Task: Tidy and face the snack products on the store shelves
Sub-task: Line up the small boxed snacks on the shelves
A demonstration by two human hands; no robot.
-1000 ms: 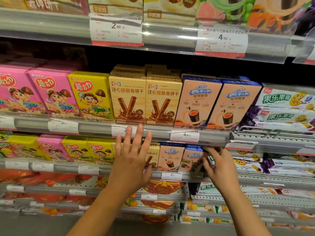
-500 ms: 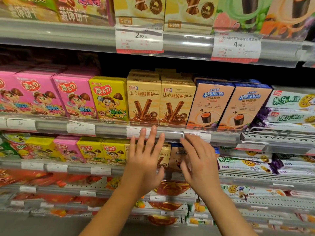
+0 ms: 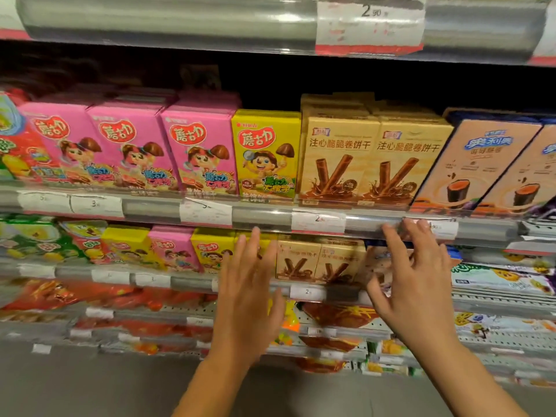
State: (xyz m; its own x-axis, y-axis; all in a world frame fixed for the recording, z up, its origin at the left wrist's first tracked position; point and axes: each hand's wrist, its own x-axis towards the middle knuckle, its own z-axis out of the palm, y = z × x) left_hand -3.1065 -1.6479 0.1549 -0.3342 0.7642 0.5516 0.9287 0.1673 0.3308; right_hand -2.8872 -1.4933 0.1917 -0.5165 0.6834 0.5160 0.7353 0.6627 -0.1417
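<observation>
Two tan wafer-roll boxes (image 3: 319,260) stand side by side on the lower shelf, between my hands. My left hand (image 3: 248,291) is raised in front of the yellow boxes (image 3: 210,249) just left of them, fingers straight and spread, holding nothing. My right hand (image 3: 416,278) hovers at the right side of the tan boxes, fingers spread and slightly bent, covering a peach and blue box behind it. Whether either hand touches a box is unclear through the blur. On the shelf above stand pink boxes (image 3: 132,145), a yellow box (image 3: 266,155) and two larger tan wafer-roll boxes (image 3: 373,158).
A grey shelf rail with price tags (image 3: 317,221) runs just above my fingertips. Peach and blue boxes (image 3: 481,164) fill the upper right. Red and orange bags (image 3: 60,296) lie on lower shelves at left, flat white packs (image 3: 496,279) at right. The grey floor (image 3: 90,386) shows below.
The view has shifted left and closer to the shelves. Both hands moved left along the lower shelf; my right hand left the blue boxes and now sits beside the tan boxes.
</observation>
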